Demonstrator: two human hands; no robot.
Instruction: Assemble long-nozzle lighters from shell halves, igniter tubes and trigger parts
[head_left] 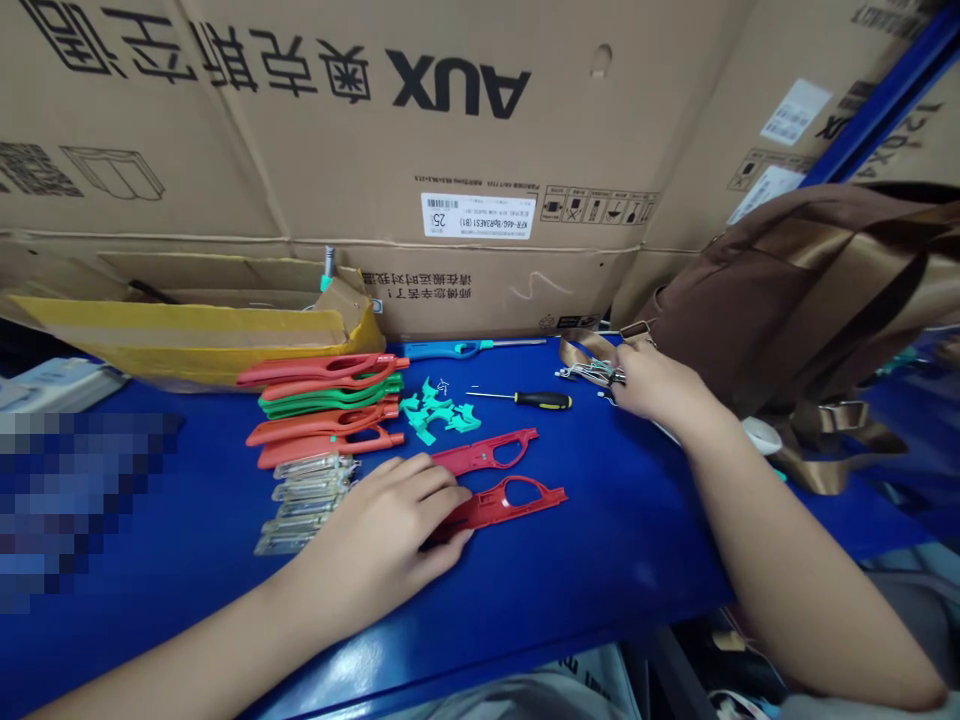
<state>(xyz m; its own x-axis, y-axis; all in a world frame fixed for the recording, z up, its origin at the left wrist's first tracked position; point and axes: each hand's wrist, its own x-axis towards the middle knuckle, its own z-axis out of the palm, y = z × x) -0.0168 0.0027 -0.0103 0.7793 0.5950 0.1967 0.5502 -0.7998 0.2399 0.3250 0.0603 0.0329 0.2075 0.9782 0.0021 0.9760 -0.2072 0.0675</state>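
My left hand (pixel 397 515) lies on the blue table (pixel 600 540), fingers curled over the near end of a red plastic handle shell (pixel 510 500). A second red shell (pixel 491 452) lies just behind it. My right hand (pixel 652 385) reaches to the back right, its fingers closed on a bunch of small metal springs or clips (pixel 592 373). Between the hands lie a black-handled screwdriver (pixel 532 400) and a heap of small teal plastic parts (pixel 435 410).
A stack of red and green handle shells (pixel 326 405) and several clear tubes (pixel 307 500) sit left of my left hand. A blue lighter wand (pixel 457 348), a yellow-edged open carton (pixel 202 335), big cardboard boxes (pixel 375 120) behind, and a brown bag (pixel 795 290) at right.
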